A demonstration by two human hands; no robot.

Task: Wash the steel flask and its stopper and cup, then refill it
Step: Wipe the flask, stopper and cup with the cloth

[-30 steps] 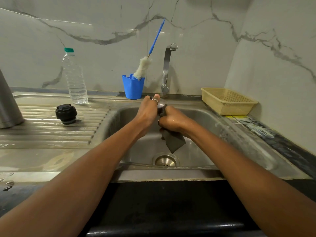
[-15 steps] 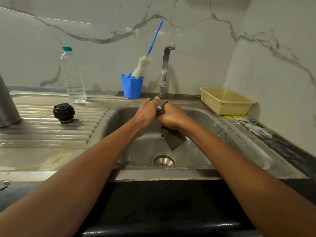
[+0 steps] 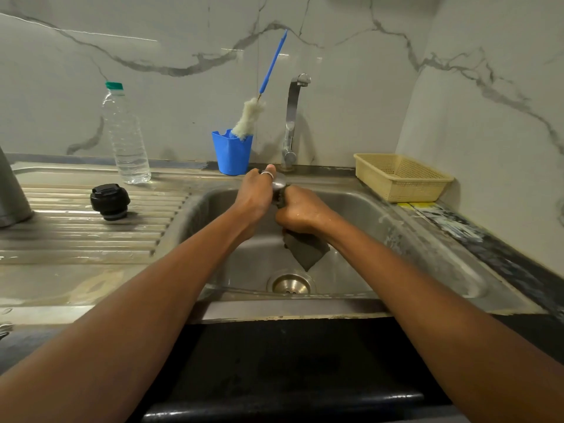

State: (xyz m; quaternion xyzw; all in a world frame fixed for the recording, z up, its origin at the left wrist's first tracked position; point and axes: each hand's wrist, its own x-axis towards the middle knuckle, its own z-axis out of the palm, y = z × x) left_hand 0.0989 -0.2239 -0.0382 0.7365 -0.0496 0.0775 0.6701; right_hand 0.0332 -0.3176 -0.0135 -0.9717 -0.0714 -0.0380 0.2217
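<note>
Shiny steel cup (image 3: 279, 182); matt plastic stopper (image 3: 110, 201).

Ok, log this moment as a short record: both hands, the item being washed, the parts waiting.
left hand: grips small steel cup over the steel sink
right hand: grips dark grey scouring cloth against the cup
black round stopper: upright on the ribbed draining board, untouched
tall steel flask: left edge, mostly out of view

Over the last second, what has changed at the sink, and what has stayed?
Nothing clearly moved. The left hand still grips the steel cup; the right hand still holds the dark cloth against it. The stopper and flask stayed.
</note>
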